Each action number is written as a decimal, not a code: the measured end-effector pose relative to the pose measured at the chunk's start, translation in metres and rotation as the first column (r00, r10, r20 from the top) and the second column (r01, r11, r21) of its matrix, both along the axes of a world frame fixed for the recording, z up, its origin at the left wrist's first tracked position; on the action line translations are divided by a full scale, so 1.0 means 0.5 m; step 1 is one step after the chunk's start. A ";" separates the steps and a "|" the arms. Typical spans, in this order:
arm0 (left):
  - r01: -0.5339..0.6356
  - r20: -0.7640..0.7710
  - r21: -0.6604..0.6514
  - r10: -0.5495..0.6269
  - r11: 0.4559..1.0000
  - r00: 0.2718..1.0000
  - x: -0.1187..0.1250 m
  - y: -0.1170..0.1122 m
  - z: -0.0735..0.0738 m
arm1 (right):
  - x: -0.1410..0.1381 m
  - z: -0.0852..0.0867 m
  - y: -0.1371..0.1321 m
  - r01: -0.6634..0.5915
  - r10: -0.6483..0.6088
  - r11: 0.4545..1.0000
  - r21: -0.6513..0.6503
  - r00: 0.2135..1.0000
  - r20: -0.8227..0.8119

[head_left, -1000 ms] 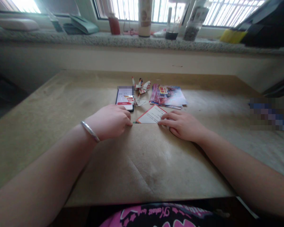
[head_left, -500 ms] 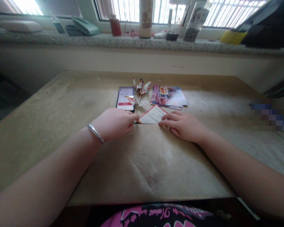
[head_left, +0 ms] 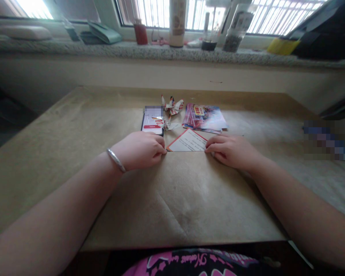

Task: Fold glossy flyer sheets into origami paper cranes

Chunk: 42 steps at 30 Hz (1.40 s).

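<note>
A folded white paper with a red border [head_left: 187, 142] lies on the brown table [head_left: 74, 126] between my hands. My left hand [head_left: 139, 150], with a silver bangle on the wrist, has its fingers curled and pinches the paper's left corner. My right hand [head_left: 232, 150] has its fingers bent and presses on the paper's right corner. Just behind the paper lie a phone [head_left: 153, 123] with a lit screen, several small folded paper figures [head_left: 172, 107] and a stack of colourful leaflets [head_left: 204, 117].
A stone windowsill [head_left: 161, 50] runs along the back with a red cup [head_left: 140, 33], a tall bottle [head_left: 177, 23], jars and a green pouch [head_left: 103, 32]. A blurred patch [head_left: 329, 140] sits at the table's right. The near table edge is at my lap.
My right hand slid rightward off the paper's middle to its right corner, uncovering more of the sheet. My left hand shifted slightly right to the left corner.
</note>
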<state>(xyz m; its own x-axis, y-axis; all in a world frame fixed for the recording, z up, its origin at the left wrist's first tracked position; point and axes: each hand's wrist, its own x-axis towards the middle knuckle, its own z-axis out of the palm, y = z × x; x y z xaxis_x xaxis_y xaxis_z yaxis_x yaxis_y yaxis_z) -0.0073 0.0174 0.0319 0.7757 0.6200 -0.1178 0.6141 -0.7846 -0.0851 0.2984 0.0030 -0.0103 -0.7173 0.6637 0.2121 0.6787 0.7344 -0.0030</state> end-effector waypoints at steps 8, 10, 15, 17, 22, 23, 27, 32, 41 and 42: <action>-0.039 -0.017 -0.011 0.039 0.999 0.999 -0.003 -0.001 0.007 | 0.035 0.017 0.002 0.067 -0.067 0.997 -0.047 0.998 -0.007; -0.038 -0.038 -0.008 0.038 0.999 0.999 -0.002 -0.001 0.009 | 0.043 0.019 0.003 0.080 -0.079 0.995 -0.058 0.997 0.008; -0.034 0.001 -0.025 0.034 0.999 0.999 -0.002 0.001 0.007 | 0.060 0.020 0.005 0.075 -0.075 0.996 -0.054 0.997 0.011; -0.036 0.013 -0.025 0.036 0.999 0.999 -0.003 0.003 0.003 | 0.064 0.021 0.006 0.062 -0.060 0.997 -0.051 0.998 0.026; -0.082 0.024 0.009 0.081 0.997 0.996 0.001 0.005 -0.007 | 0.071 0.018 0.007 0.085 -0.084 0.996 -0.038 0.996 0.027; -0.088 0.027 0.020 0.088 0.996 0.996 0.004 0.003 -0.009 | 0.072 0.016 0.008 0.099 -0.099 0.994 -0.043 0.995 0.010; -0.157 0.026 0.139 0.155 0.978 0.988 0.027 -0.009 -0.018 | 0.062 0.003 0.008 0.176 -0.182 0.982 -0.075 0.980 -0.081; -0.247 0.149 0.176 0.223 0.953 0.963 0.047 -0.019 -0.038 | 0.019 -0.013 0.004 0.358 -0.357 0.933 -0.026 0.918 -0.174; -0.239 0.173 0.153 0.212 0.959 0.962 0.049 -0.017 -0.055 | -0.005 -0.031 0.010 0.338 -0.343 0.939 -0.057 0.928 -0.147; -0.245 0.175 0.152 0.218 0.958 0.960 0.049 -0.018 -0.056 | -0.003 -0.032 0.012 0.331 -0.338 0.941 -0.071 0.924 -0.176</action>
<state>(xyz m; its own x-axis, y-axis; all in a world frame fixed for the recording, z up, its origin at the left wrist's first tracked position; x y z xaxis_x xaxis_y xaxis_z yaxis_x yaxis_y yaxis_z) 0.0173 0.0084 0.0041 0.6086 0.7851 0.1152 0.7935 -0.6012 -0.0945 0.2972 0.0088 -0.0264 -0.4032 0.8688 0.2875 0.8700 0.4614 -0.1740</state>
